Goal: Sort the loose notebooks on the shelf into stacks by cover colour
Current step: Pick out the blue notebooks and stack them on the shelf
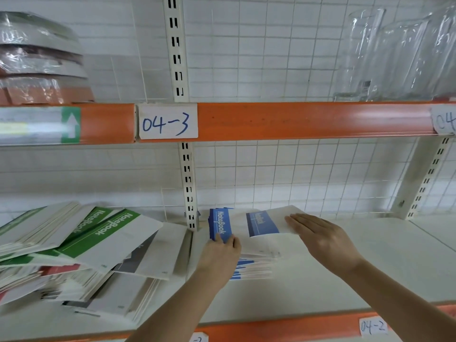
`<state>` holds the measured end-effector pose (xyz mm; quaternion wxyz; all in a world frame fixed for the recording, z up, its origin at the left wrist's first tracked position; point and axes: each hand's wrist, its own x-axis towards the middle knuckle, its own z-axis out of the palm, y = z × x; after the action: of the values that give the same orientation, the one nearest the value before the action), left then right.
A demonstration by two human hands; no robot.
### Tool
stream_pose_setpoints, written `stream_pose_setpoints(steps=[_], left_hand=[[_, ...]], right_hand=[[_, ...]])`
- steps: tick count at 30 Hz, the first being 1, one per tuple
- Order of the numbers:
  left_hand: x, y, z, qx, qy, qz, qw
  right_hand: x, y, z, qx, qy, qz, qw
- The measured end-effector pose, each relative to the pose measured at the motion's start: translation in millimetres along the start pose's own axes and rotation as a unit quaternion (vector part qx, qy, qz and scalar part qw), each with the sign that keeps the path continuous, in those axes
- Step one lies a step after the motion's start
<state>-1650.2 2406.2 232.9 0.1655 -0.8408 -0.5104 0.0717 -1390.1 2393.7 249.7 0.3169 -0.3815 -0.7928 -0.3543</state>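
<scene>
Notebooks, blue: thin, light, floppy, prob. slick. Your left hand gripped stack edge; right hand lay flat, fingers straight, on top cover. Lift by spine.

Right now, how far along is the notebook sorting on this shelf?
Early on, it seems. Done: a blue stack has started right of the upright. In hand: the left hand grips the stack's blue notebooks, while the right hand lies flat on another blue-covered notebook. Left: the mixed pile on the left, with green, red and dark covers jumbled together, looks unsorted.
</scene>
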Motion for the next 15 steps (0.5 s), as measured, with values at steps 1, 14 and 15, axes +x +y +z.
stream_pose_setpoints(steps=[1, 14, 15], left_hand=[[1, 0, 2, -0.008, 0.002, 0.006, 1.0], [-21, -35, 14, -0.038, 0.171, -0.04, 0.984], [-26, -41, 17, -0.056, 0.194, -0.04, 0.979]], right_hand=[[1, -1, 2, 0.0, -0.003, 0.001, 1.0], [36, -38, 38, 0.052, -0.04, 0.015, 0.998], [38, -45, 44, 0.059, -0.054, 0.016, 0.997]])
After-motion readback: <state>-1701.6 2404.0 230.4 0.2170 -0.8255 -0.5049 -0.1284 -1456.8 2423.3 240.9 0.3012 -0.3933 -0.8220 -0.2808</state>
